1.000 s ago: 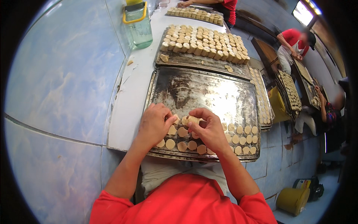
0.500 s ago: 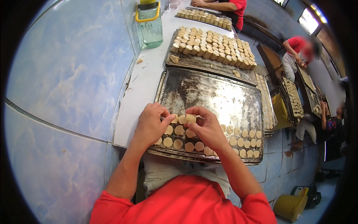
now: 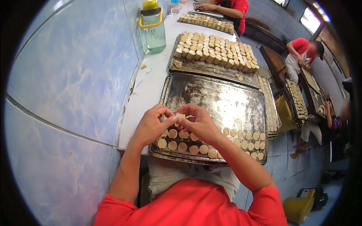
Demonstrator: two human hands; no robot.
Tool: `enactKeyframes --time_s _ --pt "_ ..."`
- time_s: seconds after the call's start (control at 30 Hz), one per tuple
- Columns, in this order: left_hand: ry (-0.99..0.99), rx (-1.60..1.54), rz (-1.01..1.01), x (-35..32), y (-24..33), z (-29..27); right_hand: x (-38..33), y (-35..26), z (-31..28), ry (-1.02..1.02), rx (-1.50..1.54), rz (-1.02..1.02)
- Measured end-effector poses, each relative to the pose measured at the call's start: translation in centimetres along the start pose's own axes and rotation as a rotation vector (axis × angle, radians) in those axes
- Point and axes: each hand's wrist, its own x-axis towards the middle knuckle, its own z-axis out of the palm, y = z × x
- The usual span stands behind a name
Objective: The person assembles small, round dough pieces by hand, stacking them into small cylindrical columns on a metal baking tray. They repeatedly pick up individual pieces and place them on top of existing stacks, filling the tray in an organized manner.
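Note:
A small pale dough piece point(image 3: 180, 116) is pinched between the fingertips of my left hand point(image 3: 152, 124) and my right hand point(image 3: 198, 123), just above the near part of a worn metal baking tray point(image 3: 222, 98). Rows of round flat dough discs point(image 3: 188, 145) lie along the tray's near edge, under and to the right of my hands. The far part of the tray is bare metal.
A second tray point(image 3: 211, 69) holding several thick dough pieces sits beyond. A green plastic jug point(image 3: 152, 27) with yellow lid stands at the far left of the white counter point(image 3: 149, 84). People in red shirts point(image 3: 232, 7) work at the back and right point(image 3: 299, 52). A blue tiled wall point(image 3: 71, 67) runs left. Yellow bucket point(image 3: 298, 209) stands low right.
Both hands stay together over the tray's near rows; the dough piece between the fingertips has been turned and lifted slightly. The view has shifted a little.

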Motion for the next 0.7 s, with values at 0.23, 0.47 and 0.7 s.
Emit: enactKeyframes --time_s 0.23,0.47,0.7 --pt "0.186 0.448 0.133 3.5 -0.9 0.0 1.9 0.7 -1.4 0.013 0.13 -0.005" --pt "0.045 0.062 0.131 3.3 0.7 1.4 2.1 1.3 -1.8 0.068 0.154 -0.052" --pt "-0.056 0.14 0.073 4.8 0.2 1.5 1.2 1.5 -3.1 0.063 0.183 -0.03"
